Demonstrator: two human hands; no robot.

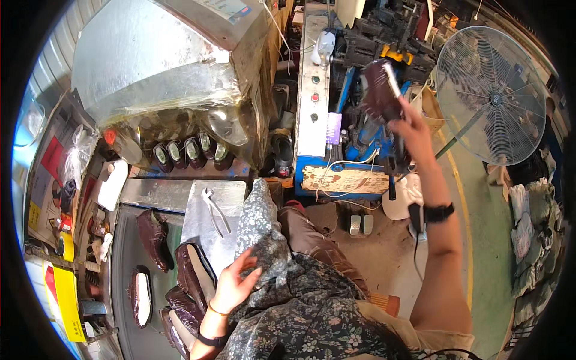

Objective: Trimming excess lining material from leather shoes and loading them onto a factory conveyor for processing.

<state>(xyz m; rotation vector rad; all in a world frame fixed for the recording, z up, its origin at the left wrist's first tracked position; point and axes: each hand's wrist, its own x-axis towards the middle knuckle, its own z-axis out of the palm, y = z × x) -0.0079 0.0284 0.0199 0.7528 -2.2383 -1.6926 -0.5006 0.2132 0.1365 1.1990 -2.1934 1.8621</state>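
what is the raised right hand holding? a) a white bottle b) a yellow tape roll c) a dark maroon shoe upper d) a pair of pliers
c: the right hand is lifted in front of the blue machine and grips a dark maroon shoe upper, while the pliers lie on the metal plate and the left hand rests by the floral cloth.

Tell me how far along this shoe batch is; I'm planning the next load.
Nothing shows as clearly finished. In hand: the right hand holds one dark shoe upper up at the blue machine. Waiting: several dark uppers lie on the metal bench near the left hand, and more sit under the silver hood.
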